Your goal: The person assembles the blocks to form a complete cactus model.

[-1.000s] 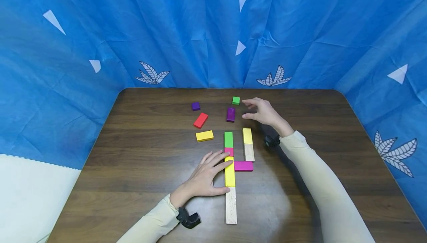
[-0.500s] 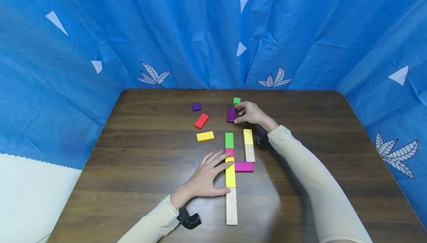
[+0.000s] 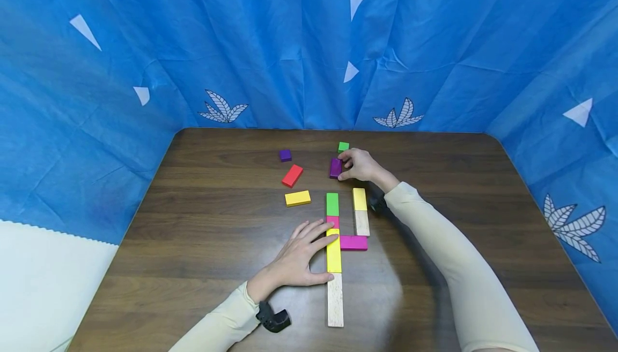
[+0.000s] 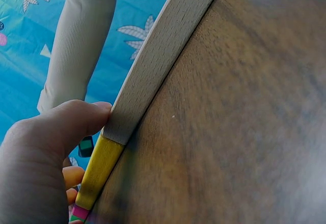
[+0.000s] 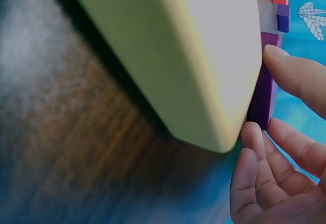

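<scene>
My left hand [image 3: 296, 258] rests on a straight row of blocks, thumb on the long whitish wooden block [image 3: 335, 301], fingertips on the yellow block [image 3: 333, 258] and pink block [image 3: 332, 221]. A green block [image 3: 332, 204] ends the row at the far side. Farther off, my right hand [image 3: 362, 165] pinches a purple block [image 3: 335, 168] lying on the table, thumb at its near end and index finger at its far end; the right wrist view shows the purple block [image 5: 263, 89] between them.
A magenta block [image 3: 354, 242] lies crosswise to the row, with a short wooden block [image 3: 361, 223] and yellow block [image 3: 359, 199] beyond. A small green block [image 3: 343, 147], violet block [image 3: 285, 155], red block [image 3: 292, 175] and loose yellow block [image 3: 297, 198] lie apart. Blue curtain [image 3: 309, 46] surrounds the table.
My right hand has moved left and toward me from beside the small green block, and its fingers have closed on the purple block. My left hand has stayed in place.
</scene>
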### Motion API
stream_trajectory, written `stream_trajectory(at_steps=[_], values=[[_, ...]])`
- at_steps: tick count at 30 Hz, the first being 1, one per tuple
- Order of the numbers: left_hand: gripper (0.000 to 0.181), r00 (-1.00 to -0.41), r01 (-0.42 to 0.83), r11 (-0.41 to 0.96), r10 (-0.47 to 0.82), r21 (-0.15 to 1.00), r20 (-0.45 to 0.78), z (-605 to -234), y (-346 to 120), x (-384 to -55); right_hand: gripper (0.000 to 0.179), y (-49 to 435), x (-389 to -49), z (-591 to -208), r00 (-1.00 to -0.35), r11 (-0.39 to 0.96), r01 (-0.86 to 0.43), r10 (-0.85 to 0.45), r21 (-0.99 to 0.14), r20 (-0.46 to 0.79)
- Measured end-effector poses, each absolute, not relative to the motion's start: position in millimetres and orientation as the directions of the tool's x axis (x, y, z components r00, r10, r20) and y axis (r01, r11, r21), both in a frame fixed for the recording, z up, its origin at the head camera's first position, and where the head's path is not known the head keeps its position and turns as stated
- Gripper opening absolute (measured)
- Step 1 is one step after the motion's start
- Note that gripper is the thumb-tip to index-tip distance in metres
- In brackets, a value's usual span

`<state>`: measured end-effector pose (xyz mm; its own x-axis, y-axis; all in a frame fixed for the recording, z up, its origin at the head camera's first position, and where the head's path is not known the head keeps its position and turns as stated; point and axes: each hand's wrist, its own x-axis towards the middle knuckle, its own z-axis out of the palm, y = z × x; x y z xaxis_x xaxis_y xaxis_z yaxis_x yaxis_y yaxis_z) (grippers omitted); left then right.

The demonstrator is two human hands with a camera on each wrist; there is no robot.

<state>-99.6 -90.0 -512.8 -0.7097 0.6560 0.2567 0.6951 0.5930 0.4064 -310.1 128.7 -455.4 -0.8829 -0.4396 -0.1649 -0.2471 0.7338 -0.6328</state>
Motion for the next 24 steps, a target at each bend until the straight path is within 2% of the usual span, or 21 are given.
stream_trajectory(at_steps=[11,24], values=[[0.078,-0.704,0.702,0.590,0.659,0.400,0.264,-511.2,-89.9,-99.1,0.061,128.6,-309.4,-454.2,-0.878,0.742,-0.311,-0.463,-0.594,-0.119],[0.078,-0.722,0.675,0.596,0.655,0.435,0.224,-510.9,-90.7,-99.5,0.060,130.3,-301.1,-451.4,-0.853,0.683,-0.323,-0.510,-0.656,-0.112]])
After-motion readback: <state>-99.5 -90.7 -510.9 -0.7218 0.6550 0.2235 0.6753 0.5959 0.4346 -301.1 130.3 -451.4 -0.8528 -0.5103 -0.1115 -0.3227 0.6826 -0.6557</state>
